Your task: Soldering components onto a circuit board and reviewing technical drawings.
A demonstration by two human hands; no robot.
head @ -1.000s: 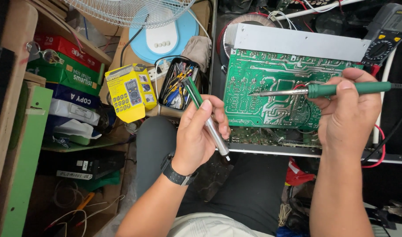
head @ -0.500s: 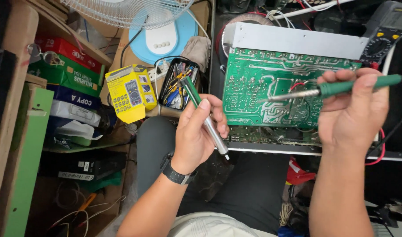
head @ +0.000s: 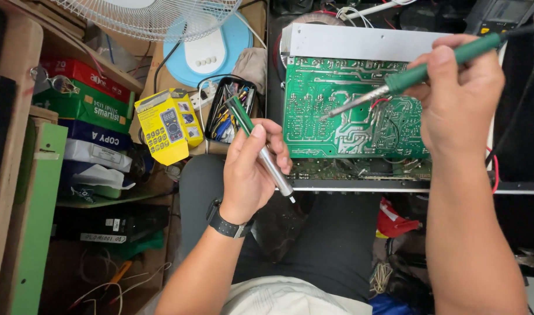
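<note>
A green circuit board (head: 348, 111) lies solder side up on a dark workbench, with a grey metal plate (head: 360, 42) along its far edge. My right hand (head: 459, 96) grips a green-handled soldering iron (head: 421, 71); its metal tip rests over the board's left-centre. My left hand (head: 252, 169), with a black wristwatch (head: 225, 221), holds a slim silver and green desoldering pump (head: 261, 149) pointing down, just left of the board and apart from it.
A black tray of small tools (head: 232, 108) and a yellow boxed multimeter (head: 165, 125) sit left of the board. A blue and white fan base (head: 206, 49) stands behind them. Stacked boxes fill a shelf (head: 86, 116) at left. A black multimeter (head: 500, 14) sits at top right.
My right hand has risen and tilted, swinging the soldering iron handle up to the right while its tip moved left across the board. My left hand stayed put with the pump.
</note>
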